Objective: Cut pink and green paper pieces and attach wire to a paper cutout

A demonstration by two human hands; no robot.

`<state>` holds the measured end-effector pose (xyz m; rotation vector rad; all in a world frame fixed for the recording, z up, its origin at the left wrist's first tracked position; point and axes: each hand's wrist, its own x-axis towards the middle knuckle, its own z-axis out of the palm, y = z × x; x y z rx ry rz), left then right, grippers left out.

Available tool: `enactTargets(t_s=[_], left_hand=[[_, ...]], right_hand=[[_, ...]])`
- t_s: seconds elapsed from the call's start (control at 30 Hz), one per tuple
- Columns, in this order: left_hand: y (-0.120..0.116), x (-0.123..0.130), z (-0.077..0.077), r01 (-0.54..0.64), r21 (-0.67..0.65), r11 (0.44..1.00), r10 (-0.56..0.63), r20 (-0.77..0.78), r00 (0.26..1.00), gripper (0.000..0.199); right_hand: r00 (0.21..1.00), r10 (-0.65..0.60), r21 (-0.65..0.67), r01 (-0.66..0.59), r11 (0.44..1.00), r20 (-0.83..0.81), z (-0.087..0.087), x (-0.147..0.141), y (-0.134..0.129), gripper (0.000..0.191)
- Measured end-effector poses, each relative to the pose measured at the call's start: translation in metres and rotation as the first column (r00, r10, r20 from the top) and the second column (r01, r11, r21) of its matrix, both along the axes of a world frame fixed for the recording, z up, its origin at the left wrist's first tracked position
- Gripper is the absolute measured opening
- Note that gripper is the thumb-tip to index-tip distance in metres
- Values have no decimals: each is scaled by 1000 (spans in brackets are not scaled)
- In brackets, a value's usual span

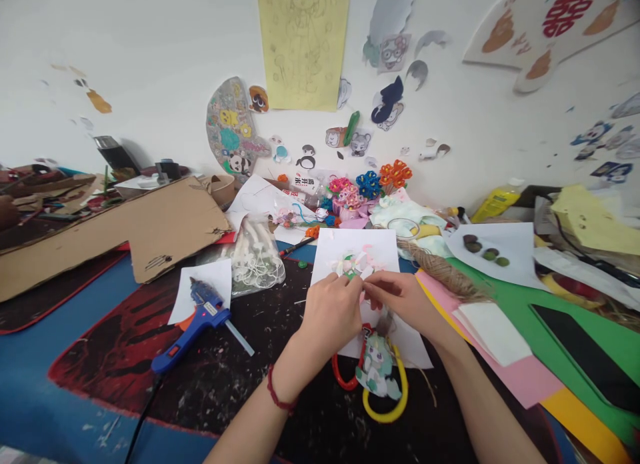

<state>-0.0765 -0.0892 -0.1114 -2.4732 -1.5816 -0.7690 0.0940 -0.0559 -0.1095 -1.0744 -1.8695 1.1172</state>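
Note:
Over a white paper sheet, my left hand and my right hand meet, thumbs and fingers pinched close together. Whatever they pinch is too small and too covered to name. Just beyond the fingers, pink, white and green scraps lie on the sheet. Below the hands, scissors with one red handle loop and one yellow handle loop rest on the dark mat. A paper cutout of a green-haired cartoon figure lies over the scissors' handles. My left wrist wears a red cord bracelet.
A blue hot glue gun with its cord sits at left on white paper. Beyond it are cardboard and a bag of white cords. Twine, coloured paper and a phone lie at right. Fuzzy flowers stand at the back.

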Motion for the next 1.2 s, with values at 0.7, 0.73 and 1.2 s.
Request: enactTargets(t_s=[0.7, 0.73, 1.2], left_hand=[[3, 5, -6, -34, -70, 997, 26, -106, 994, 17], [3, 5, -6, -32, -70, 997, 24, -106, 994, 17], [2, 5, -6, -14, -67, 998, 9, -75, 997, 17]], right_hand=[[1000, 23, -38, -23, 999, 7, 5, -3, -4, 29], [1000, 28, -37, -27, 999, 8, 5, -3, -3, 29], [1000, 14, -9, -14, 1000, 25, 3, -2, -3, 27]])
